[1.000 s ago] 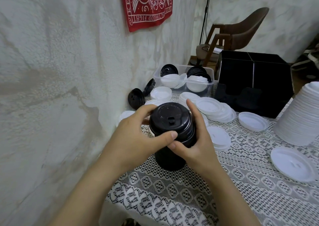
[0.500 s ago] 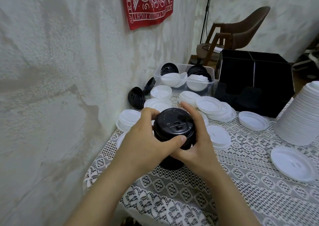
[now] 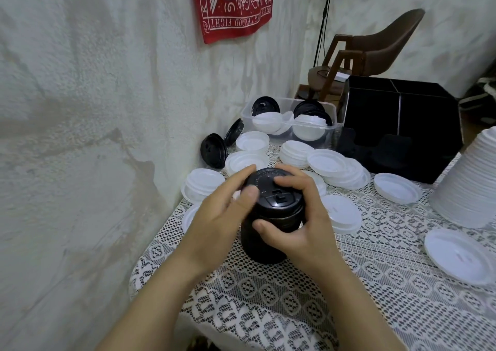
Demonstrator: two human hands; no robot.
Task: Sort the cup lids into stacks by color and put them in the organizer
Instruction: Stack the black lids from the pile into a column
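our left hand [image 3: 220, 216] and right hand [image 3: 300, 222] | fingers curled, clamped round black lid stack [image 3: 271, 216] | stack upright on lace tablecloth [image 3: 375, 283]

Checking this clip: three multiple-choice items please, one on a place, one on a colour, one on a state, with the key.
1. Where is the clear bin?
A) on the floor
B) at the back of the table, left of the black organizer
C) at the near edge

2. What colour is the lid stack that the left hand and right hand hold?
A) white
B) red
C) black

3. How do the two black lids by the wall sit?
A) on edge, leaning
B) flat
C) in the organizer

Key: 1 B, it sits beside the organizer; 2 C, both hands grip a black stack; 3 A, both tilt against the wall.
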